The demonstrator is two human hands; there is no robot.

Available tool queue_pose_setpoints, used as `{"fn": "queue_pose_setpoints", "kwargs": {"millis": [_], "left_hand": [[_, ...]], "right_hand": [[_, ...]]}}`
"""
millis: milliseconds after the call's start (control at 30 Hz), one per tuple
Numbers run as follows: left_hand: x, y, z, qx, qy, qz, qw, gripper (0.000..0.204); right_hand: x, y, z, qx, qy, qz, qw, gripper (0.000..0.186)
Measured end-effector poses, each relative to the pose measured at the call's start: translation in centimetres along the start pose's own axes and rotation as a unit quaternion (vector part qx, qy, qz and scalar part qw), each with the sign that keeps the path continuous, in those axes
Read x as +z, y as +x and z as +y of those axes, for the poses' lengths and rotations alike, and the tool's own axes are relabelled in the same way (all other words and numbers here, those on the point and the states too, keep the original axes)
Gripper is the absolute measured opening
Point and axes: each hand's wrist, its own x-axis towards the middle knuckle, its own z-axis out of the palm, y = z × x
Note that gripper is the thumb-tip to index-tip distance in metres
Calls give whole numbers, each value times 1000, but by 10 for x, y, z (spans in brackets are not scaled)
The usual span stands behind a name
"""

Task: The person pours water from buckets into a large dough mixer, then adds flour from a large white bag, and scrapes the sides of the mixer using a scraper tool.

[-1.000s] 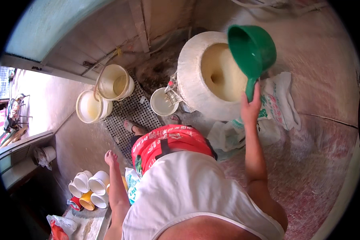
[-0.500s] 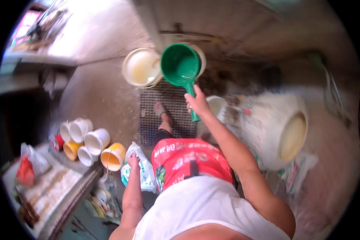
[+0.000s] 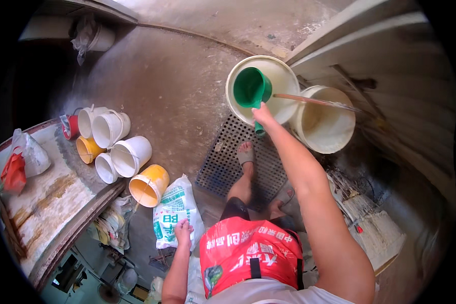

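Observation:
My right hand [image 3: 264, 116] grips the handle of a green plastic scoop [image 3: 251, 88], held over a wide cream bucket [image 3: 283, 71] on the floor. A second cream bucket [image 3: 323, 120] stands just to its right, with a long thin stick [image 3: 316, 101] lying across both rims. My left hand [image 3: 183, 230] rests low at my side on the top of a white printed sack [image 3: 175, 209]. A red printed bag [image 3: 248, 248] hangs at my waist. My feet in sandals stand on a dark grid mat [image 3: 223, 157].
Several empty white and yellow buckets [image 3: 129, 154] lie on their sides at the left, beside a stained ledge [image 3: 40, 197] with a red bag [image 3: 14, 172]. Wooden boards [image 3: 385, 66] lean at the right. Rough concrete floor stretches ahead.
My view has swung from the large tub on the right toward the two cream buckets. My right hand carried the green scoop along and lowered it over the left bucket.

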Motion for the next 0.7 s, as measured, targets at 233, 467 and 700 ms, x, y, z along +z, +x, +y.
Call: {"fn": "queue_pose_setpoints", "kwargs": {"millis": [233,467,700], "left_hand": [[4,17,-17,-73,-10,16,997,23],[20,41,-9,-69,-5,-9,998,24],[33,53,6,-51,1,-29,998,26]], "right_hand": [[23,67,9,60,-194,43,978,43],[15,94,26,106,-189,24,976,45],[21,117,30,120,-90,-22,989,16]]}}
